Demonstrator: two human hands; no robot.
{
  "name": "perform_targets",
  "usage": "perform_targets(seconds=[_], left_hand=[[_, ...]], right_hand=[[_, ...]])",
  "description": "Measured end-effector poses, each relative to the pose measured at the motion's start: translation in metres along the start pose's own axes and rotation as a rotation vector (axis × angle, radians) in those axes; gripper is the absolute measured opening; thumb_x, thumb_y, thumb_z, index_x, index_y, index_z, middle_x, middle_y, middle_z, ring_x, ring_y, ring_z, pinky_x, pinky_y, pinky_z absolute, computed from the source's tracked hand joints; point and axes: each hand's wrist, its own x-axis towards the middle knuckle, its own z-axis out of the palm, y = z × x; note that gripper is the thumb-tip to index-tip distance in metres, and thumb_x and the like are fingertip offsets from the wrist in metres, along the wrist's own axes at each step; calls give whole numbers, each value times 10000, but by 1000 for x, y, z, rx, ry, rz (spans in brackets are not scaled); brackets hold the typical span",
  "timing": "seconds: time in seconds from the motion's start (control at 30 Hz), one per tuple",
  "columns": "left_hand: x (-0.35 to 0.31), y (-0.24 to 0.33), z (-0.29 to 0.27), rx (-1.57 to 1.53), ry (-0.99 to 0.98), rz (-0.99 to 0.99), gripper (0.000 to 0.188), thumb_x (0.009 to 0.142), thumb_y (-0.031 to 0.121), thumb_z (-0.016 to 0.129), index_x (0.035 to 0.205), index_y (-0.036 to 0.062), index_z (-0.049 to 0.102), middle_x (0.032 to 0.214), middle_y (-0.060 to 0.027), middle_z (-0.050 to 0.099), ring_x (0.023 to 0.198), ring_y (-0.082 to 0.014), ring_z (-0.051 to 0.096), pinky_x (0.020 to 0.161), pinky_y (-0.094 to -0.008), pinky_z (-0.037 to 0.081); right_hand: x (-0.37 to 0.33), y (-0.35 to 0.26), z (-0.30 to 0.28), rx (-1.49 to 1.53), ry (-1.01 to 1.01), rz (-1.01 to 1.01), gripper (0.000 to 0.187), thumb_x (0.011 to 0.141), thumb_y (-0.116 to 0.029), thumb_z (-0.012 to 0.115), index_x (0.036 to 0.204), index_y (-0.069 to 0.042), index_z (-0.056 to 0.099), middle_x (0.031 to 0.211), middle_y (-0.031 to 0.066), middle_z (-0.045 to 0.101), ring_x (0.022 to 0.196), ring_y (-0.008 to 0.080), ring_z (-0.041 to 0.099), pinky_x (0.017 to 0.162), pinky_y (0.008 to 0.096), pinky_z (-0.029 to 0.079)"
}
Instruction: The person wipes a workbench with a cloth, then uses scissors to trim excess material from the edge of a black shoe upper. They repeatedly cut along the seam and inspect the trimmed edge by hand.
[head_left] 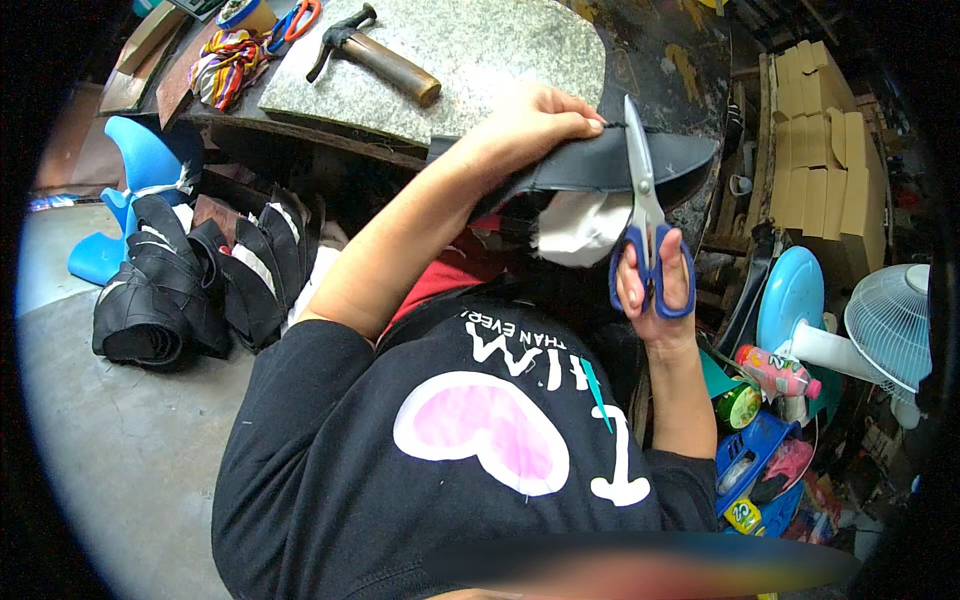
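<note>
My right hand [657, 306] is nearest, curled through the handles of the scissors [643, 187], whose blades point away from me, crossing the black piece [585, 168]. That piece lies just beyond, its long axis running left to right. My left hand [540, 122], left of the blades, pinches its far edge.

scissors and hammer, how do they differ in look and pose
The scissors are held in the right hand, while the hammer lies on the grey slab. The scissors have blue handles; the hammer has a brown one. The scissors' blades are bright silver, whereas the hammer's head is dark. Both are hand tools.
</note>
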Motion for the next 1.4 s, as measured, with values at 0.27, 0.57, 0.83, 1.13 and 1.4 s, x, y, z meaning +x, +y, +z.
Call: perform_targets(seconds=[0.27, 0.57, 0.83, 1.13, 1.4], left_hand=[[2, 1, -7, -80, 48, -3, 262, 857, 157, 601, 1039, -6, 695, 841, -44, 688, 696, -71, 601, 649, -209, 478], [2, 0, -5, -112, -5, -13, 294, 858, 148, 588, 1085, -11, 685, 861, -68, 698, 697, -86, 616, 660, -224, 502], [5, -6, -7, -135, 5, -28, 309, 854, 150, 588, 1078, -43, 676, 853, -77, 697, 693, -92, 615, 648, -221, 497], [-1, -3, -1, -249, 35, -57, 261, 865, 135, 575, 1040, -23, 689, 829, -60, 689, 686, -83, 609, 647, -210, 488], [-1, -2, -3, -246, 78, -72, 268, 859, 138, 585, 1048, -21, 688, 838, -54, 688, 695, -83, 614, 654, -209, 492]], right_hand=[[-17, -20, -17, 55, -167, 111, 700, 887, -694, 404, 933, -7, 528, 597, 128, 579, 457, 201, 566, 423, 260, 472], [-17, -23, -19, 8, -105, 167, 707, 870, -708, 423, 878, -10, 534, 584, 129, 582, 430, 179, 555, 398, 246, 458], [-2, -11, -12, 0, -92, 105, 647, 933, -656, 343, 908, -33, 514, 530, 89, 519, 372, 144, 453, 372, 223, 384], [15, -3, 0, -3, 25, 2, 587, 928, -613, 428, 875, -35, 513, 480, 39, 476, 353, 111, 422, 348, 202, 355], [-17, -21, -14, 85, -162, 139, 704, 894, -709, 354, 923, -25, 518, 602, 135, 575, 437, 189, 533, 419, 251, 451]])
